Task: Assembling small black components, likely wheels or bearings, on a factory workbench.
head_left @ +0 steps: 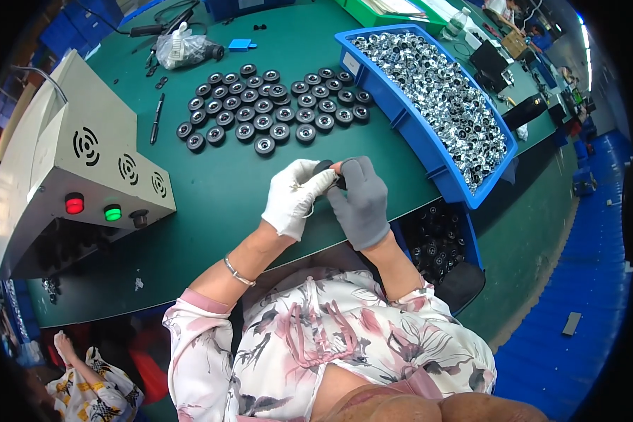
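Green tabletop [214,186]; black wheels [263,105] across it; both gloved hands [362,200] pinch a dark piece [322,166].

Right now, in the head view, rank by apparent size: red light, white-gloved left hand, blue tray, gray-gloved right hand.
1. Blue tray
2. White-gloved left hand and gray-gloved right hand: too alike to rank
3. Red light
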Demonstrator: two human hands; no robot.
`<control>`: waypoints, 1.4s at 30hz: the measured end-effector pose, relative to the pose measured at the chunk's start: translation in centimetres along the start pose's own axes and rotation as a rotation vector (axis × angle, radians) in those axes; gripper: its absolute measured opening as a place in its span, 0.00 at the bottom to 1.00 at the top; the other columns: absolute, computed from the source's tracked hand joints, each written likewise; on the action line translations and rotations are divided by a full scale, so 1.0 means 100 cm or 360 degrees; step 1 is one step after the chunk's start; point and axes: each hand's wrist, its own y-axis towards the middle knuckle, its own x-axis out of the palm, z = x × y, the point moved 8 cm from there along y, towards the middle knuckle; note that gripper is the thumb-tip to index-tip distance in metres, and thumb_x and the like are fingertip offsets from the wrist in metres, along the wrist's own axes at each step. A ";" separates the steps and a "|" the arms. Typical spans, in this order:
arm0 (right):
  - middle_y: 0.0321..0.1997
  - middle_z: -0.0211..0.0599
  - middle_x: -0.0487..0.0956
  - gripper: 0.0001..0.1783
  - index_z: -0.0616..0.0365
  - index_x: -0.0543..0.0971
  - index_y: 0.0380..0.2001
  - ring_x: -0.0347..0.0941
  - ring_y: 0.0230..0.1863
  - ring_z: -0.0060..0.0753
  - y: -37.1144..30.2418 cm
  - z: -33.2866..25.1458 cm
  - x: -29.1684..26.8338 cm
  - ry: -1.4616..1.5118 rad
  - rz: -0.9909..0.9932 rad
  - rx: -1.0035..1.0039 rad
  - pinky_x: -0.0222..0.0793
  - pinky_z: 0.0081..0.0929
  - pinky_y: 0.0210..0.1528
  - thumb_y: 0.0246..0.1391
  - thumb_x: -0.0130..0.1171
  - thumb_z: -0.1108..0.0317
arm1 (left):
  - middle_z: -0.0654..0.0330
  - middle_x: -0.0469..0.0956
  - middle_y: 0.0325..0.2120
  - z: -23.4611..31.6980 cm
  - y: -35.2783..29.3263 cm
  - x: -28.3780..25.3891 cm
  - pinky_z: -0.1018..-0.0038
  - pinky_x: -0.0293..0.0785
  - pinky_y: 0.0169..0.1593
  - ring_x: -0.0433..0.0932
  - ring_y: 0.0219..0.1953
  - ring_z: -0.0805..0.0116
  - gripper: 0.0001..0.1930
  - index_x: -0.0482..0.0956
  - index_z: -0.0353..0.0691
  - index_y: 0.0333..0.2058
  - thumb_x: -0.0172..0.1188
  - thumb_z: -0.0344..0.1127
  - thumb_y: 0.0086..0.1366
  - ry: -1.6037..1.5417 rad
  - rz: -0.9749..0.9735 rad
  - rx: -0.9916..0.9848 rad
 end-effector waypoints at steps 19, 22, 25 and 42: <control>0.38 0.38 0.76 0.16 0.64 0.75 0.38 0.75 0.37 0.29 -0.001 0.016 -0.011 0.0470 0.0064 0.0113 0.73 0.25 0.40 0.45 0.68 0.82 | 0.56 0.82 0.41 0.022 -0.007 0.012 0.74 0.77 0.47 0.82 0.40 0.70 0.16 0.75 0.30 0.49 0.65 0.26 0.65 0.0014 -0.0156 0.0191; 0.40 0.33 0.76 0.18 0.64 0.75 0.41 0.74 0.40 0.24 -0.009 0.038 -0.003 0.0713 -0.0027 0.0295 0.73 0.23 0.45 0.46 0.68 0.82 | 0.56 0.82 0.42 0.019 -0.009 0.018 0.73 0.79 0.45 0.83 0.39 0.69 0.14 0.75 0.29 0.48 0.65 0.25 0.65 0.0077 -0.0131 0.0190; 0.43 0.31 0.76 0.19 0.63 0.74 0.43 0.74 0.43 0.22 -0.017 0.051 0.007 0.1156 -0.0044 0.0430 0.72 0.22 0.49 0.49 0.68 0.81 | 0.57 0.80 0.40 0.023 -0.013 0.015 0.76 0.78 0.46 0.81 0.39 0.70 0.17 0.75 0.30 0.48 0.67 0.21 0.61 0.0345 0.0017 0.0426; 0.46 0.33 0.78 0.17 0.65 0.74 0.50 0.75 0.47 0.21 -0.031 0.054 0.031 0.2090 -0.0395 0.1128 0.71 0.19 0.50 0.57 0.61 0.76 | 0.55 0.79 0.38 0.052 -0.029 0.024 0.76 0.80 0.37 0.81 0.33 0.69 0.30 0.76 0.31 0.48 0.80 0.27 0.45 0.1098 0.0187 0.1003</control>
